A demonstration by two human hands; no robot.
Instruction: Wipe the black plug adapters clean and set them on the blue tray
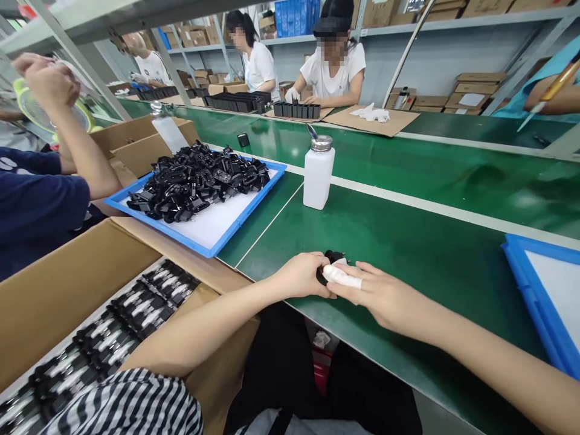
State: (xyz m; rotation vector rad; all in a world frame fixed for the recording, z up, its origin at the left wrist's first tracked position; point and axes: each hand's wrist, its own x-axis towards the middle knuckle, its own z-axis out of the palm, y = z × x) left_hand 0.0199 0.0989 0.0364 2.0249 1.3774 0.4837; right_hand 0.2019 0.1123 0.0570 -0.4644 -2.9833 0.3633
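A small black plug adapter lies between my two hands on the green table, near its front edge. My left hand is curled round its left side, fingers closed on it. My right hand presses a finger wrapped in white cloth against the adapter, the other fingers stretched out flat. Most of the adapter is hidden by the fingers.
A blue tray heaped with black adapters stands at the left; a white dispenser bottle behind my hands. A cardboard box of packed adapters sits at lower left, another blue tray at right. A person's arm is at left; other workers sit across the belt.
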